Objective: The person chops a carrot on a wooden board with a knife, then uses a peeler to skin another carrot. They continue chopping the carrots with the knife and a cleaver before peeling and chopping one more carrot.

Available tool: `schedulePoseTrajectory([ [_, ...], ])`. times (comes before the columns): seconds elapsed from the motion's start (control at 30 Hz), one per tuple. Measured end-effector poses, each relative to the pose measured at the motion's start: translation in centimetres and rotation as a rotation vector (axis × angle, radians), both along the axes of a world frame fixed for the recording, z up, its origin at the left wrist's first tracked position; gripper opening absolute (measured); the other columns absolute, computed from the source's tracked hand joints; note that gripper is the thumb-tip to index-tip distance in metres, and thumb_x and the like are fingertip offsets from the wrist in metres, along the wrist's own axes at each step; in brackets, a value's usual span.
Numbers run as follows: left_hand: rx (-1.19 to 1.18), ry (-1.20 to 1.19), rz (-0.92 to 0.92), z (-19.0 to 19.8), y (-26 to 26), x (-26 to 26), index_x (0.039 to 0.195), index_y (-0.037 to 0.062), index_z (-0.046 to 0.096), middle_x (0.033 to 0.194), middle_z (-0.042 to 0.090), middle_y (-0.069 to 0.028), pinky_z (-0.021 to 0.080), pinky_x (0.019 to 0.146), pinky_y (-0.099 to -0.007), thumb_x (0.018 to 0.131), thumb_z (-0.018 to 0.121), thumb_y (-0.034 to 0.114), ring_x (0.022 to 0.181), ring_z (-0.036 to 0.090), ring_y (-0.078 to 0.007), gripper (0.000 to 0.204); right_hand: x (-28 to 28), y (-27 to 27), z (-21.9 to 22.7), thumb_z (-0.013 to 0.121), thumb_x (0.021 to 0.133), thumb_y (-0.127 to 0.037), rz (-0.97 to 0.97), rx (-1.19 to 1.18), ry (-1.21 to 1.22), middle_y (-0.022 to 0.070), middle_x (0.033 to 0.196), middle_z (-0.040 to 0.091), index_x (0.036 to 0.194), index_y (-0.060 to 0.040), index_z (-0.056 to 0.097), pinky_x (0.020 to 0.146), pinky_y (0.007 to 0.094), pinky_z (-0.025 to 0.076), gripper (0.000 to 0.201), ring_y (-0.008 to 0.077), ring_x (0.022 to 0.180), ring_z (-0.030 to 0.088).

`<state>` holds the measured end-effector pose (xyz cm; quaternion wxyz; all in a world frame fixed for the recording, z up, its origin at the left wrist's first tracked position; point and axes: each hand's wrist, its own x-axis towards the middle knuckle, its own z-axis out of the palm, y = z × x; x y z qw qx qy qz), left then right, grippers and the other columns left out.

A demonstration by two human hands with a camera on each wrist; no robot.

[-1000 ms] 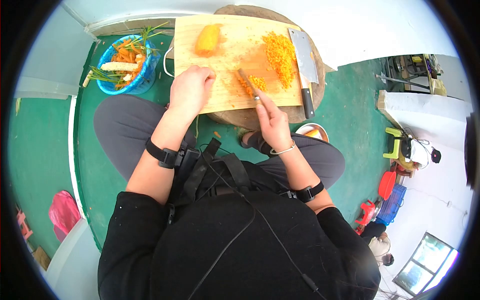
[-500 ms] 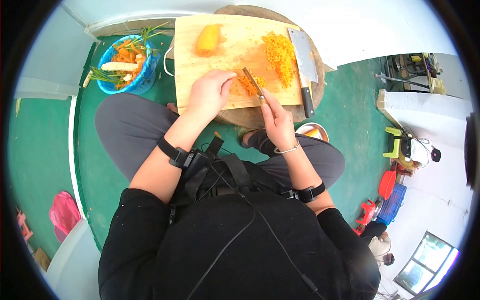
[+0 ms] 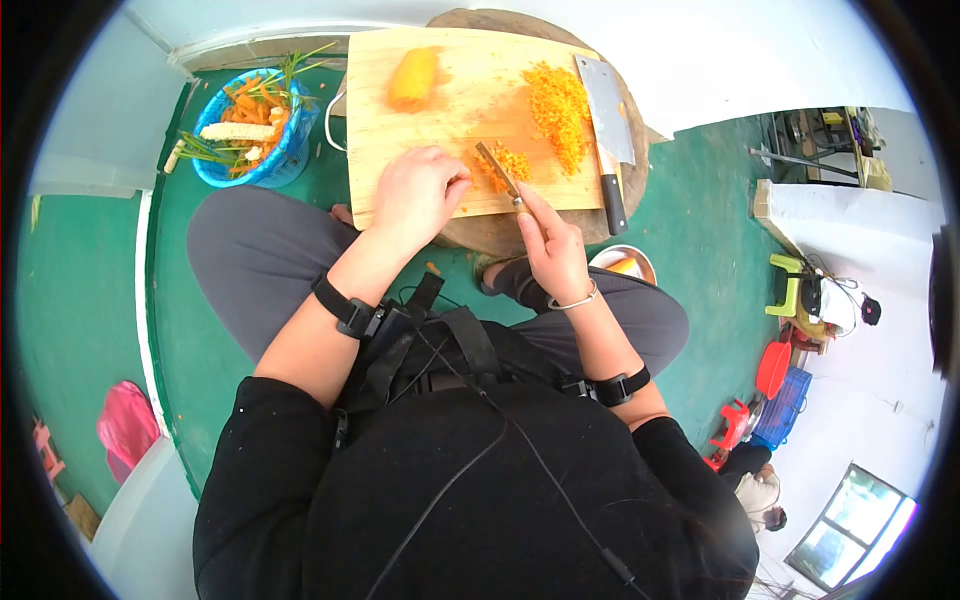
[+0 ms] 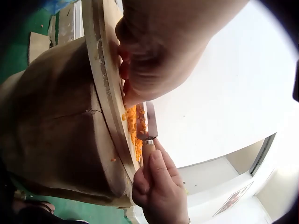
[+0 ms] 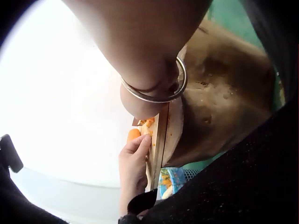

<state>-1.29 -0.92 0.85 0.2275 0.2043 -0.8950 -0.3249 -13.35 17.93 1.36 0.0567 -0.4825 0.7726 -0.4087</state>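
Note:
My right hand [image 3: 556, 250] grips the wooden handle of a small knife [image 4: 152, 122], its blade slanting over a small heap of chopped carrot [image 3: 511, 165] near the front of a wooden cutting board [image 3: 460, 62]. Orange bits cling to the blade in the left wrist view. To the left, my left hand [image 3: 412, 195] is low over the board with fingers curled and thumb near the index finger; nothing shows between them. A thick peeled carrot piece [image 3: 413, 78] lies at the back left. A larger pile of minced carrot [image 3: 560, 112] spreads at the right.
A cleaver [image 3: 606, 110] with a black handle lies along the board's right edge. The board rests on a wooden stump [image 3: 590, 228]. A blue basket [image 3: 292, 160] of peelings and greens stands at the left, a white bowl [image 3: 648, 262] on the floor at the right.
My left hand has moved right, toward the knife, then slightly back. The right hand shifted a little right and nearer me; the knife blade rose, then lowered again over the small carrot heap.

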Motion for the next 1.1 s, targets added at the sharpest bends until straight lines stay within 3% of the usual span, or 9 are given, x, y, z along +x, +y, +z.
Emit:
schedulePoseTrajectory([
  [0.17, -0.022, 0.023, -0.006, -0.2, 0.1, -0.2, 0.085, 0.0062, 0.073, 0.081, 0.067, -0.0094, 0.051, 0.074, -0.0415, 0.081, 0.074, 0.016, 0.082, 0.065, -0.0306, 0.011, 0.5, 0.1, 0.2, 0.06, 0.097, -0.022, -0.071, 0.235, -0.069, 0.0191, 0.085, 0.07, 0.135, -0.0231, 0.061, 0.066, 0.043, 0.055, 0.038, 0.0379, 0.071, 0.068],
  [0.4, 0.008, 0.093, -0.025, -0.5, 0.5, -0.5, 0.086, 0.0057, 0.073, 0.08, 0.067, -0.0102, 0.051, 0.072, -0.0415, 0.081, 0.073, 0.013, 0.079, 0.065, -0.031, 0.008, 0.3, 0.0, 0.0, 0.06, 0.097, -0.024, -0.053, 0.179, -0.084, 0.0185, 0.085, 0.071, 0.135, -0.0231, 0.061, 0.065, 0.0431, 0.054, 0.038, 0.0374, 0.072, 0.069],
  [0.47, 0.062, 0.135, 0.012, -0.4, 0.6, -0.1, 0.088, 0.0063, 0.074, 0.08, 0.066, -0.0103, 0.051, 0.07, -0.0407, 0.081, 0.074, 0.012, 0.077, 0.064, -0.0311, 0.009, 0.5, 0.0, 0.1, 0.06, 0.097, -0.024, -0.018, 0.044, -0.057, 0.0181, 0.091, 0.072, 0.135, -0.0218, 0.061, 0.067, 0.0432, 0.055, 0.038, 0.037, 0.074, 0.069],
  [0.57, -0.032, 0.041, 0.031, 0.3, -0.1, 0.7, 0.089, 0.0067, 0.074, 0.078, 0.065, -0.01, 0.051, 0.069, -0.0397, 0.081, 0.074, 0.012, 0.076, 0.065, -0.0301, 0.009, 0.4, 0.2, 0.1, 0.06, 0.097, -0.022, -0.038, 0.23, -0.062, 0.0178, 0.098, 0.072, 0.135, -0.02, 0.061, 0.069, 0.0428, 0.055, 0.038, 0.0368, 0.076, 0.07],
  [1.0, 0.019, 0.044, 0.018, 0.0, 0.0, 0.3, 0.084, 0.0065, 0.074, 0.078, 0.065, -0.0096, 0.051, 0.065, -0.0387, 0.079, 0.076, 0.013, 0.071, 0.065, -0.0283, 0.008, 1.2, -0.7, 0.6, 0.061, 0.096, -0.019, -0.001, 0.17, -0.042, 0.0199, 0.093, 0.071, 0.133, -0.0164, 0.062, 0.069, 0.0426, 0.055, 0.037, 0.0372, 0.079, 0.07],
  [1.1, 0.056, 0.031, 0.037, 0.0, 0.1, 0.2, 0.078, 0.0108, 0.073, 0.076, 0.066, -0.0076, 0.05, 0.07, -0.0436, 0.077, 0.075, 0.017, 0.077, 0.066, -0.0294, 0.007, 1.3, -0.8, 0.6, 0.062, 0.096, -0.018, -0.031, 0.209, -0.028, 0.0203, 0.094, 0.071, 0.133, -0.0156, 0.062, 0.069, 0.0417, 0.055, 0.037, 0.0372, 0.078, 0.07],
])
